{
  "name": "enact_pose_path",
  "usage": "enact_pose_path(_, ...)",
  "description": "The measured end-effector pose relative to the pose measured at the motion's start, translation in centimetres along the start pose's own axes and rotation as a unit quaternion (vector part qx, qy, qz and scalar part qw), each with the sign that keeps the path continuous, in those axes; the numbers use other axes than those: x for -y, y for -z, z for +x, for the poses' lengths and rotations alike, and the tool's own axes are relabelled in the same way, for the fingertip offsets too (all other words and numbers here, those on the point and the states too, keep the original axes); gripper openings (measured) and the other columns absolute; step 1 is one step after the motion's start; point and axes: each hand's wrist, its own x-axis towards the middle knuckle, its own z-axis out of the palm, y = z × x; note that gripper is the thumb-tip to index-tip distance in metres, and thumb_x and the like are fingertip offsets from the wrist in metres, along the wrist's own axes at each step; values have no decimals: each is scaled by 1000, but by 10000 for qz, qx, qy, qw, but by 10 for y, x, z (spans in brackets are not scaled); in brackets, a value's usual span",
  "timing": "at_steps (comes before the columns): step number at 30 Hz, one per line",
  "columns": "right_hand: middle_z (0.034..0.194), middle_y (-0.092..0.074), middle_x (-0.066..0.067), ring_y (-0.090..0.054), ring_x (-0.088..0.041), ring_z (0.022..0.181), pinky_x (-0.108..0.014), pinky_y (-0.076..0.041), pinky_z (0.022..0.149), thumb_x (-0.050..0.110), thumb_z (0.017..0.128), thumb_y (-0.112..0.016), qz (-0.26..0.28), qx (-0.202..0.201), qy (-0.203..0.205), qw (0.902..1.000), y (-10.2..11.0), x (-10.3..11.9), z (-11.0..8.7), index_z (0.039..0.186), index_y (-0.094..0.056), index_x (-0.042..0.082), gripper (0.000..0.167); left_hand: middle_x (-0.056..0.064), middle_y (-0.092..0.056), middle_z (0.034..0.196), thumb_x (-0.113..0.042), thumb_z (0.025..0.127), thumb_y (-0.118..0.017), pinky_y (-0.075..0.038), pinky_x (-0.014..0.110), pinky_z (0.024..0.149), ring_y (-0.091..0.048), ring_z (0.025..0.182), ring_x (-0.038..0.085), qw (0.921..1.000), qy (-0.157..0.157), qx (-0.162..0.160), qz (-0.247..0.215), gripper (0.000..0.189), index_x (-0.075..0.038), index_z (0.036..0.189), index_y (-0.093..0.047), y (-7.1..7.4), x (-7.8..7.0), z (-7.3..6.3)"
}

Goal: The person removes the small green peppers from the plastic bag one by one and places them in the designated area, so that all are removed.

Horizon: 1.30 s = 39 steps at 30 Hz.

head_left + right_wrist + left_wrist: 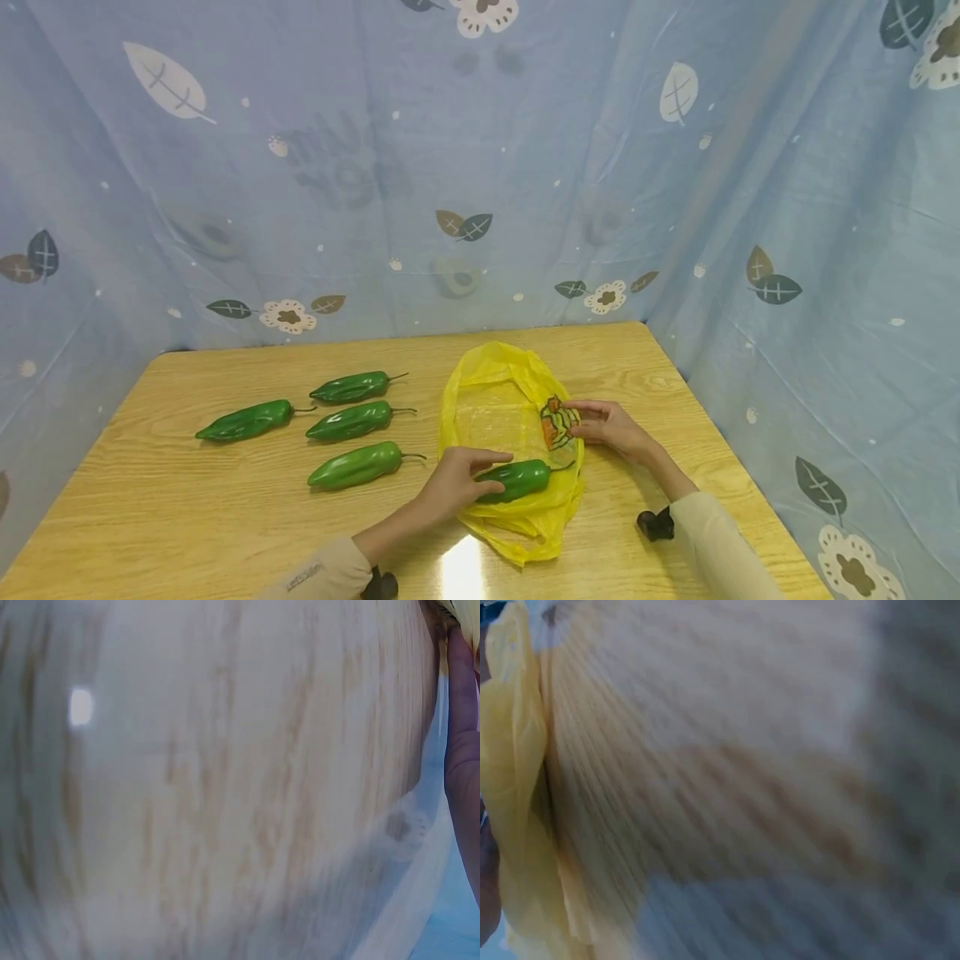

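A yellow plastic bag (471, 404) lies spread on the table, with an orange and green print near its right edge. On its near part is a long green pepper (525, 478), stem to the right. My left hand (455, 483) holds this pepper by its left end, thumb and fingers on either side. At the bag's right edge, my right hand (611, 429) pinches the plastic beside the print. In the left wrist view, yellow plastic (514, 765) runs along the left side. The right wrist view catches part of the right hand (465, 742) below a bit of yellow plastic.
Several more green peppers lie left of the bag: one at the back (351, 387), one below it (350, 422), one nearer (356, 467) and one farther left (247, 422). The wooden table (202, 517) meets a blue patterned curtain (360, 208) behind and at the sides.
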Motion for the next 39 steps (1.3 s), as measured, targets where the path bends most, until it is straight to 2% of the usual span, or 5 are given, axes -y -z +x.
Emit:
enact_pose_path(11,137,-43,-32,-64,-19,103,-35,-55,82,0,92,-61,-230,-6,66,9997,2,8,-1,139,-43,-8,51,7,-64,123,-5,76,-80,-49,22,89,-60,110,17,9915,45,535,1182,51,-3,124,-64,-3,0,8)
enact_pose_path(21,149,-30,-28,-59,-30,112,-34,-54,85,0,89,-66,-329,302,-39,9990,4,14,-4,142,-39,-6,60,10,-67,117,-11,74,-84,-52,20,80,-63,103,14,9712,153,634,2290,55,0,124,-63,-9,-8,10)
enact_pose_path(31,153,-25,-24,-26,-49,135,-44,-44,100,2,83,-73,-550,313,-74,9980,5,11,-6,145,-37,0,72,12,-66,117,-9,73,-84,-51,21,78,-62,102,15,9706,184,621,2319,55,1,123,-63,-9,-10,12)
enact_pose_path(36,153,-24,-24,-23,-48,137,-55,-31,107,-2,82,-73,-490,381,-1,9981,4,9,-6,146,-35,-1,75,12,-67,116,-7,73,-84,-50,19,75,-62,101,14,9717,255,591,2272,54,1,122,-64,-10,-10,11)
enact_pose_path(39,153,-25,-25,-23,-48,137,-53,-33,106,-3,81,-72,-441,420,23,9981,4,9,-6,147,-34,-1,76,13,-67,116,-5,73,-83,-50,19,74,-63,100,15,9727,216,555,2241,53,2,121,-64,-10,-10,11)
